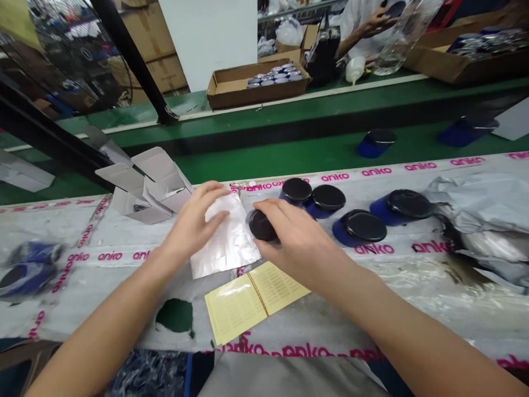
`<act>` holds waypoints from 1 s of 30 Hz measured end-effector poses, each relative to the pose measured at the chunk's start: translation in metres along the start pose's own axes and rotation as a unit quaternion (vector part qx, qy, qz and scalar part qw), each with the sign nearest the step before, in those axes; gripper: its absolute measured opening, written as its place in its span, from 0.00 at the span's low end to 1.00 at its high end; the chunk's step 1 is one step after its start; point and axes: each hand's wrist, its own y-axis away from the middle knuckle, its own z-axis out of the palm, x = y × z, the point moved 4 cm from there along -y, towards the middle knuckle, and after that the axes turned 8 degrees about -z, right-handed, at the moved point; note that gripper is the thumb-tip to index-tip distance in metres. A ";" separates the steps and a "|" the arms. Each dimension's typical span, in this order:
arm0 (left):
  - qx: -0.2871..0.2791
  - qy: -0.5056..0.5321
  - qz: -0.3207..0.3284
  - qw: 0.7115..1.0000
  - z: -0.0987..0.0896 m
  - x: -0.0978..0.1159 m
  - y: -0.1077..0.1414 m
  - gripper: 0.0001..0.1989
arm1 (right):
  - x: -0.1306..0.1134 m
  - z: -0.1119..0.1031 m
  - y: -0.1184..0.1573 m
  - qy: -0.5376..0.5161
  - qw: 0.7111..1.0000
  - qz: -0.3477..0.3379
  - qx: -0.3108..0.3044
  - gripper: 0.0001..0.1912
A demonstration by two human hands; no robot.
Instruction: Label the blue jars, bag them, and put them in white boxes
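Note:
My right hand (289, 229) is wrapped round a blue jar with a black lid (263, 225), beside a silvery sheet or pouch (225, 242). Over the left edge of that silvery piece is my left hand (200, 220), fingers apart and holding nothing. Several more blue jars with black lids, one of them a nearby jar (359, 227), stand right of my right hand. Yellow label sheets (256, 300) lie just below the silvery piece. Open white boxes (151, 190) stand left of my left hand.
Behind the wrapped table runs a green belt (264, 154) carrying blue jars (375, 143). Beyond it sit a cardboard tray (231, 99) of round pieces and a person's hand (378, 22). Wrapped items (31, 267) lie far left; plastic bags (491, 209) lie right.

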 end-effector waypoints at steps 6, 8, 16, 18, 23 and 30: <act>-0.030 -0.155 -0.110 0.981 -0.002 -0.023 -0.039 0.22 | 0.008 0.012 -0.010 0.074 0.983 0.083 -0.145 0.22; -0.012 -0.141 -0.144 0.980 -0.006 -0.019 -0.044 0.23 | 0.010 0.012 -0.011 0.074 0.981 0.088 -0.156 0.25; -0.062 -0.176 -0.193 0.963 -0.005 -0.017 -0.043 0.14 | 0.011 0.014 -0.008 0.090 0.978 0.084 -0.171 0.29; -0.076 -0.189 -0.195 0.959 -0.002 -0.017 -0.044 0.04 | 0.011 0.015 -0.007 0.100 0.980 0.077 -0.154 0.29; -0.031 -0.161 -0.200 0.966 -0.011 -0.014 -0.041 0.04 | 0.010 0.016 -0.006 0.099 0.982 0.080 -0.141 0.28; 0.003 -0.134 -0.146 0.980 -0.020 -0.007 -0.031 0.17 | 0.011 -0.001 0.002 0.057 0.997 0.038 -0.037 0.26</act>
